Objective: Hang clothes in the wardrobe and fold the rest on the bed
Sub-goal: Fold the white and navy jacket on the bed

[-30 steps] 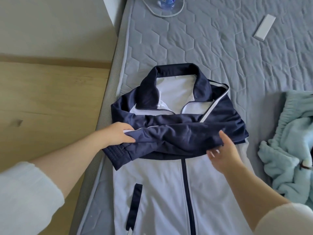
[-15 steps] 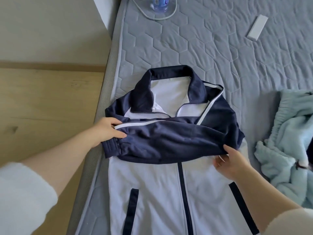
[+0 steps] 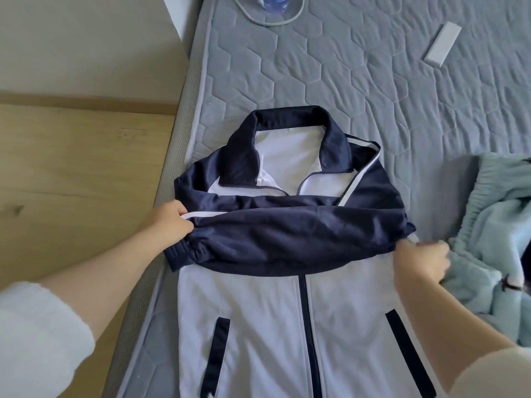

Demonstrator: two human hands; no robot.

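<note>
- Jacket [image 3: 253, 317] flat on bed [image 3: 373, 110], sleeve [image 3: 287, 237] folded across its chest.
- Left hand [image 3: 169, 225] pinches sleeve near cuff; right hand [image 3: 422, 259] at jacket's right edge, grip blurred, cannot tell.
- Step: sleeve fold; next likely hem up.

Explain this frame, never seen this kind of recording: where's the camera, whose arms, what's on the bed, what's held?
No machine here: a person wears a wide-angle camera on the head, looking down at their own bare hands. That is the only view. A white jacket with navy sleeves lies front up on a grey quilted mattress, sleeves folded across its chest. The left hand grips the top sleeve near its cuff; the right hand, blurred, seems to pinch the jacket's opposite edge. Beside it lies a crumpled light blue fleece garment. Farther up the bed: a flat white bar, a bottle and a cable.
</note>
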